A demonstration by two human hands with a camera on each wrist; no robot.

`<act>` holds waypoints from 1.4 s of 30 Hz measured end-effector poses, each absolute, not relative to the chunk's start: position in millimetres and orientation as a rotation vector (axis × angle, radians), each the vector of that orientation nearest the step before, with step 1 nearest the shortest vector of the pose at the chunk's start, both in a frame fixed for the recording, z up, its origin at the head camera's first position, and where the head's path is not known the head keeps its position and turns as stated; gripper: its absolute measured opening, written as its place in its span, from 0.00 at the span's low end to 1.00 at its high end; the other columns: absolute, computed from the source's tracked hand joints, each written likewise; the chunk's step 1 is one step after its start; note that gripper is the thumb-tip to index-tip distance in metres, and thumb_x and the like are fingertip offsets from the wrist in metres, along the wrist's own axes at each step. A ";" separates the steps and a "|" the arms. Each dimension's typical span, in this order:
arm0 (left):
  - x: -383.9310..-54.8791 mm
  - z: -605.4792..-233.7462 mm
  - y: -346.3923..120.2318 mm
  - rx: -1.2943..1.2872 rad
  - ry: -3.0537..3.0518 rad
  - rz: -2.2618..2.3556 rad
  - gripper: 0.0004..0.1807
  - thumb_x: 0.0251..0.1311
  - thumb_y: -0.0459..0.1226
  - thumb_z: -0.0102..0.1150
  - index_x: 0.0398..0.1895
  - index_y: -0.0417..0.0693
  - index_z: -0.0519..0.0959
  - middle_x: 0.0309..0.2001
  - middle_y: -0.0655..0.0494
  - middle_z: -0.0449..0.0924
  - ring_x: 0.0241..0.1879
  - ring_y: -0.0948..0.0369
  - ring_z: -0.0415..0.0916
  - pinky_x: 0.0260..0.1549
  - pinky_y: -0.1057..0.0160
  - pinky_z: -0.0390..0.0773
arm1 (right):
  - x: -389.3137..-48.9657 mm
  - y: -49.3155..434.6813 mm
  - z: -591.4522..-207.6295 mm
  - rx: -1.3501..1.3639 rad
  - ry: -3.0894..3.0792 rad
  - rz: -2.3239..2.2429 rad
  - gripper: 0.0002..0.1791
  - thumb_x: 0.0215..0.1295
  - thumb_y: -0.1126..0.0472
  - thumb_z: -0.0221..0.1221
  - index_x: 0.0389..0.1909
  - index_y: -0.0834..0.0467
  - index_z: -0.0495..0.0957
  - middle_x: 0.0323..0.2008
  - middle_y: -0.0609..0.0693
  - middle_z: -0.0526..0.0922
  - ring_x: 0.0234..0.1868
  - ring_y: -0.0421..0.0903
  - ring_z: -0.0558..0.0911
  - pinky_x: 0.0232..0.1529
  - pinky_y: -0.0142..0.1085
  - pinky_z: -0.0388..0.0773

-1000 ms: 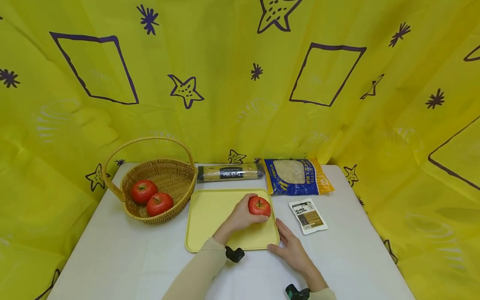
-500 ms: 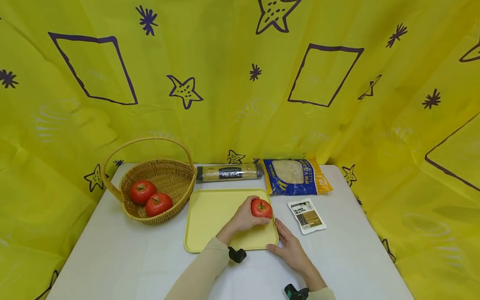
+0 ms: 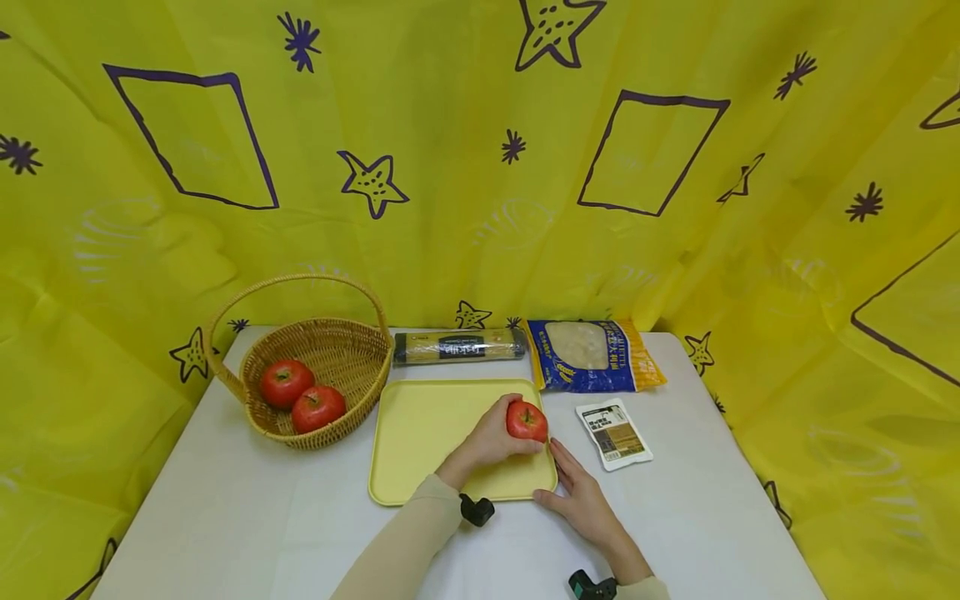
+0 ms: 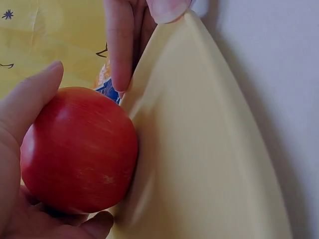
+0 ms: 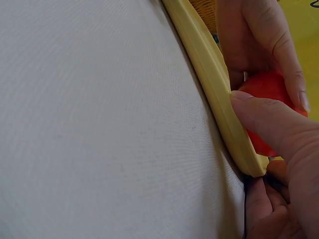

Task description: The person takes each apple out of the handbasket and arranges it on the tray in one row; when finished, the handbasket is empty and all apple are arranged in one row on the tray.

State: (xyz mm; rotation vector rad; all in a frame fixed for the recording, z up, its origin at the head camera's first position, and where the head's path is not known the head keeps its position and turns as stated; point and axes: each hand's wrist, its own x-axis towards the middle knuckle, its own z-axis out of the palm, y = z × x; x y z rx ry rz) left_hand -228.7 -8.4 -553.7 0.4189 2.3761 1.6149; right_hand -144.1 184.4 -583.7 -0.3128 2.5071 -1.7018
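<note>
My left hand (image 3: 491, 435) grips a red apple (image 3: 527, 422) from its left side, over the right part of a pale yellow tray (image 3: 420, 433). Seen from the left wrist, the apple (image 4: 79, 149) sits between thumb and curled fingers, close against the tray's surface (image 4: 194, 139). My right hand (image 3: 588, 504) holds the tray at its near right corner. The right wrist view has its thumb on the near rim (image 5: 209, 79) and the fingers around the right side, partly hidden by the tray.
A wicker basket (image 3: 352, 354) with two red apples (image 3: 318, 409) stands left of the tray. Behind the tray lies a spaghetti pack (image 3: 420, 347). A blue and yellow pasta bag (image 3: 562, 379) and a small white pouch (image 3: 618, 433) are to the right, on the white table (image 3: 255, 517).
My left hand has moved slightly right and nearer to me with the apple, toward the tray's right edge. The right hand has stayed at the tray's corner.
</note>
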 end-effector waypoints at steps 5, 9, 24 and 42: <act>-227.1 -547.3 -13.6 0.404 2.422 1.580 0.57 0.44 0.52 0.78 0.74 0.44 0.56 0.65 0.45 0.66 0.58 0.52 0.69 0.58 0.50 0.70 | -144.0 182.5 -584.7 -0.314 2.548 -1.704 0.45 0.53 0.72 0.70 0.69 0.74 0.57 0.72 0.66 0.55 0.70 0.59 0.58 0.63 0.42 0.61; -225.3 -538.5 -23.5 0.391 2.477 1.581 0.57 0.45 0.55 0.76 0.75 0.47 0.55 0.70 0.44 0.59 0.66 0.47 0.61 0.61 0.44 0.63 | -144.7 184.7 -586.1 -0.324 2.568 -1.657 0.46 0.54 0.67 0.71 0.70 0.72 0.57 0.72 0.64 0.55 0.70 0.58 0.59 0.62 0.38 0.62; -221.1 -515.6 -79.4 0.457 2.515 1.766 0.52 0.52 0.52 0.72 0.76 0.53 0.54 0.74 0.52 0.53 0.71 0.48 0.51 0.63 0.38 0.56 | -138.7 179.4 -564.6 -0.314 2.489 -1.726 0.46 0.53 0.69 0.71 0.70 0.73 0.56 0.72 0.66 0.53 0.70 0.59 0.58 0.63 0.39 0.60; -193.6 -451.9 -153.1 0.680 2.447 2.195 0.43 0.57 0.22 0.62 0.71 0.26 0.48 0.70 0.31 0.50 0.70 0.39 0.46 0.66 0.39 0.46 | -137.0 174.9 -553.8 -0.303 2.490 -1.714 0.46 0.52 0.73 0.70 0.69 0.76 0.56 0.72 0.68 0.53 0.70 0.60 0.58 0.63 0.40 0.60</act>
